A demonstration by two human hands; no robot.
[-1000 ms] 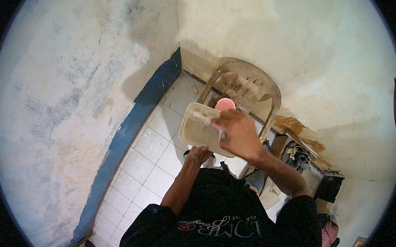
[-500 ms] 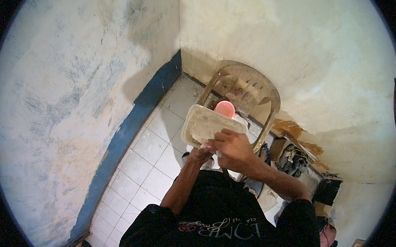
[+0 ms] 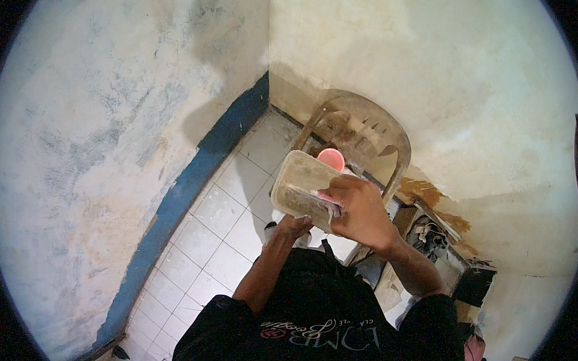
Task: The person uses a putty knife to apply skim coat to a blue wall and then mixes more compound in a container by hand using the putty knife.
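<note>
A shallow rectangular plastic tub (image 3: 289, 174), its inside smeared with greyish paste, is held tilted in front of my body. My left hand (image 3: 295, 227) is closed on the tub's near edge, with the thumb at the rim. Over the tub's right part, my right hand (image 3: 362, 206) is closed round a small flat tool (image 3: 328, 199) with a pale edge and a touch of red. Its exact kind is hard to make out, as the fingers cover most of it. Just beyond the tub's far rim shows a pink cup (image 3: 331, 158).
A stained plastic armchair (image 3: 390, 128) stands in the corner behind the tub. Patchy walls meet there, with a blue band (image 3: 228, 122) along the left one's foot. White tiles (image 3: 219, 203) cover the floor. Dark clutter (image 3: 427, 234) lies along the right wall.
My right hand has moved a little right and turned, and the small flat tool now shows over the tub. The tub's tilt has changed slightly; my left hand keeps its grip.
</note>
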